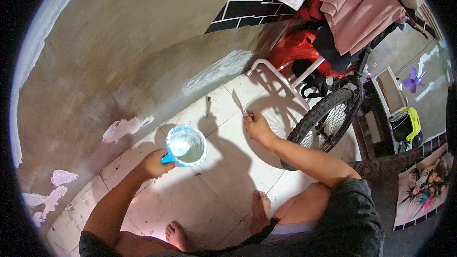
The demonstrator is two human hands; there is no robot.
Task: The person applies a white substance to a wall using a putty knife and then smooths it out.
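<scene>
My left hand [154,163] is closed around the handle of a blue water dipper [204,145]. White paste coats its inside and rim, and more lies in the bottom. To the right, my right hand [257,125] grips a putty knife [237,100], its thin blade pointing up toward the wall. The blade touches nothing that I can see. Beyond both hands stands a grey-brown plastered wall [133,38]. A large white filler patch [218,72] marks its lower part, and a smaller pale patch [126,129] lies further left.
A bicycle wheel [321,116] stands close to my right forearm. Behind it, a white metal rack [281,78] carries red bags and a pink cloth [359,12]. Pale floor tiles [214,181] lie under my bare feet. A purple fan [413,80] is at the far right.
</scene>
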